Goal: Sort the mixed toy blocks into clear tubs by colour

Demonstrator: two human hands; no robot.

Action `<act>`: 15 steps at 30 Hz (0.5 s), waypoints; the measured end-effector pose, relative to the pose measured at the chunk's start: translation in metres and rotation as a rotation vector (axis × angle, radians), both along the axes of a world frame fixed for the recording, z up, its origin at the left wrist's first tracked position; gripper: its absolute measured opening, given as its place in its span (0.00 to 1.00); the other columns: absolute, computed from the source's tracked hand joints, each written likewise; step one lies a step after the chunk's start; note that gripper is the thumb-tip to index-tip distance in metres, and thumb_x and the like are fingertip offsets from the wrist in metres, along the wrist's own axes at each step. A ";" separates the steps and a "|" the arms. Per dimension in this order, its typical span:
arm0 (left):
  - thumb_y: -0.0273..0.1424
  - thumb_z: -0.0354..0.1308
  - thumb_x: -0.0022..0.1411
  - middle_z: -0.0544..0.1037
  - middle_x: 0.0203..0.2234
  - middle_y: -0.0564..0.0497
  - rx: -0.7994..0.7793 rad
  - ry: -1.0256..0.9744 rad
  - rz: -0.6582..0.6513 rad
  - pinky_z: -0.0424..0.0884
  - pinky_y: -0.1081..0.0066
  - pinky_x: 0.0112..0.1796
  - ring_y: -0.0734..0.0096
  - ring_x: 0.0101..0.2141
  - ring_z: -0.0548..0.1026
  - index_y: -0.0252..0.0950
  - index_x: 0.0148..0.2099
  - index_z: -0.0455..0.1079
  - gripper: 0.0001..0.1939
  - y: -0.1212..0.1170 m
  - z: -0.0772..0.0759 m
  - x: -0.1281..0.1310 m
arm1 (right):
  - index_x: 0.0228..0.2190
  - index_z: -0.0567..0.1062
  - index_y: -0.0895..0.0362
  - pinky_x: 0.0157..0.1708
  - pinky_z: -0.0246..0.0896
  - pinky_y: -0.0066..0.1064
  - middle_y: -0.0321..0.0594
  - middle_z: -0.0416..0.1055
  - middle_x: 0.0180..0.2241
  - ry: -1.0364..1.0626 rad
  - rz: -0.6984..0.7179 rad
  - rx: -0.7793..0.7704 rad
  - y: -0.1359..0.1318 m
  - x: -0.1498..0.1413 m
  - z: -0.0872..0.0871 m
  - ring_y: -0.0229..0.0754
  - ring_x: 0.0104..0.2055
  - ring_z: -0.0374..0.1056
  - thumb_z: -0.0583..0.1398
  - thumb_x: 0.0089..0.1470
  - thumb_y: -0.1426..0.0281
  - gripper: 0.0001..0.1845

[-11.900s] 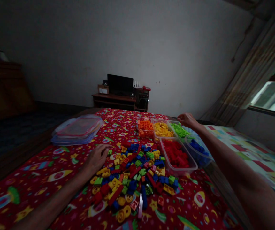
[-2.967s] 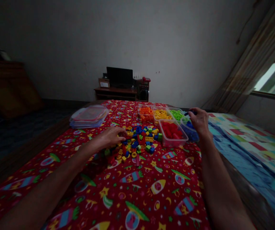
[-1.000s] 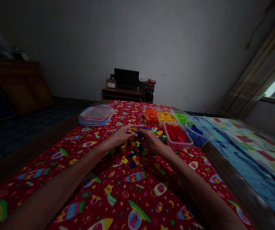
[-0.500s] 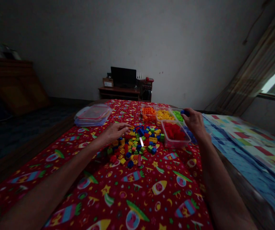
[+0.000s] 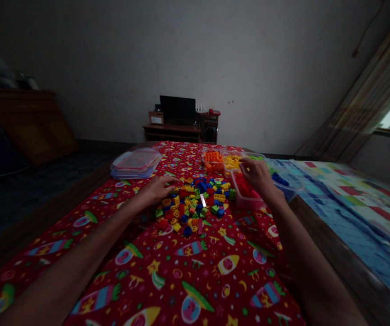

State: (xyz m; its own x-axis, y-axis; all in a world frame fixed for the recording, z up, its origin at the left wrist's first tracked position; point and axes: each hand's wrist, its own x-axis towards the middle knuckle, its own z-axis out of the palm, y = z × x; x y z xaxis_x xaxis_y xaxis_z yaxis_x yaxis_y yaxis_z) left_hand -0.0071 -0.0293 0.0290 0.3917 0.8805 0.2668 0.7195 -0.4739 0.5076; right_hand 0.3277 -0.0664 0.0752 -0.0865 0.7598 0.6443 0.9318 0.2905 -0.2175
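A loose heap of mixed toy building bricks point(image 5: 195, 203) lies on the red patterned tablecloth point(image 5: 211, 267). At its left edge rests my left hand point(image 5: 156, 189), fingers stretched toward the bricks, thumb apart, with nothing visible in it. My right hand point(image 5: 257, 176) hangs above the box of red bricks point(image 5: 247, 186), fingers slightly apart, and I see no brick in them. Behind that box are containers of orange bricks point(image 5: 213, 158) and yellow bricks point(image 5: 231, 161). Green bricks point(image 5: 256, 158) are partly hidden by my hand. To the right, blue bricks point(image 5: 279, 179) fill part of another clear box.
Stacked clear lids point(image 5: 136, 162) lie at the table's left side. Beyond the table's far end stands a desk with a monitor point(image 5: 177, 109). A bed with a patchwork cover point(image 5: 347, 190) adjoins the right side; a wooden cabinet point(image 5: 21, 127) is at far left.
My right hand has moved left from the blue box to above the red one, and the blue brick it held is gone from its fingers. My left hand stays by the heap.
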 end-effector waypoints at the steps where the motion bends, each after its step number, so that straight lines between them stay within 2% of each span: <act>1: 0.41 0.54 0.53 0.79 0.43 0.46 -0.021 0.014 -0.016 0.69 0.64 0.46 0.58 0.44 0.75 0.37 0.45 0.75 0.21 0.000 -0.002 0.000 | 0.41 0.76 0.60 0.37 0.61 0.34 0.48 0.75 0.32 -0.021 0.086 -0.055 -0.002 -0.016 -0.005 0.44 0.34 0.69 0.52 0.57 0.71 0.15; 4: 0.40 0.54 0.52 0.77 0.47 0.45 -0.039 0.069 -0.074 0.67 0.64 0.49 0.58 0.47 0.73 0.37 0.48 0.74 0.22 -0.002 -0.007 0.002 | 0.44 0.74 0.59 0.41 0.61 0.35 0.49 0.74 0.39 -0.100 0.374 -0.131 -0.010 -0.056 -0.025 0.45 0.41 0.68 0.54 0.56 0.74 0.15; 6: 0.38 0.54 0.52 0.76 0.48 0.44 -0.031 0.107 -0.097 0.66 0.64 0.50 0.58 0.48 0.73 0.36 0.49 0.73 0.23 -0.003 -0.009 0.003 | 0.48 0.71 0.59 0.44 0.61 0.36 0.51 0.71 0.45 -0.157 0.468 -0.152 -0.014 -0.072 -0.039 0.46 0.46 0.66 0.56 0.53 0.76 0.19; 8: 0.37 0.53 0.51 0.77 0.46 0.44 -0.030 0.132 -0.081 0.67 0.64 0.49 0.58 0.46 0.74 0.36 0.48 0.74 0.22 -0.004 -0.011 0.003 | 0.49 0.71 0.60 0.44 0.61 0.34 0.51 0.71 0.45 -0.208 0.480 -0.223 -0.015 -0.079 -0.049 0.45 0.46 0.66 0.56 0.52 0.78 0.21; 10: 0.35 0.53 0.51 0.79 0.43 0.45 -0.039 0.137 -0.041 0.69 0.65 0.46 0.59 0.43 0.76 0.37 0.45 0.75 0.20 -0.003 -0.012 0.003 | 0.48 0.72 0.62 0.41 0.60 0.31 0.50 0.73 0.40 -0.232 0.464 -0.312 -0.014 -0.079 -0.052 0.43 0.41 0.68 0.55 0.52 0.81 0.20; 15: 0.38 0.55 0.49 0.81 0.37 0.47 -0.112 0.059 -0.041 0.71 0.68 0.41 0.61 0.38 0.77 0.37 0.42 0.77 0.19 -0.002 -0.013 0.003 | 0.46 0.74 0.61 0.33 0.57 0.26 0.43 0.74 0.31 -0.158 0.423 -0.392 -0.008 -0.069 -0.044 0.38 0.32 0.67 0.56 0.53 0.77 0.18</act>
